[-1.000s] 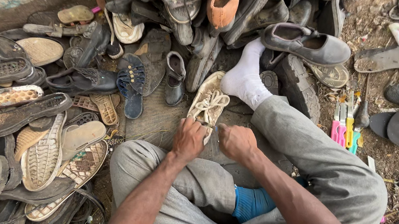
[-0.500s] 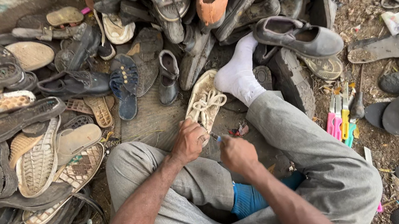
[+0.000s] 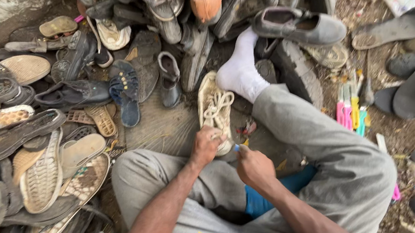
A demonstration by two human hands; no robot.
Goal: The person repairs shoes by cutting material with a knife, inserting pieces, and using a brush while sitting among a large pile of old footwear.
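The left hand (image 3: 207, 147) grips the heel end of a cream laced shoe (image 3: 215, 109) lying on the ground. The right hand (image 3: 255, 167), fingers closed around a small blue-tipped tool (image 3: 237, 147), rests just beside it.

The person wears loose grey trousers (image 3: 347, 169) just right of the bare right hand (image 3: 254, 166), a white sock (image 3: 241, 73) beyond the bare left hand (image 3: 206, 147), and no sleeves on either forearm.

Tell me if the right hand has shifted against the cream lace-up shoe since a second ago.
Yes. The right hand has drawn back from the cream shoe, toward the person's lap, and now pinches a small blue-tipped tool beside the shoe's near end.
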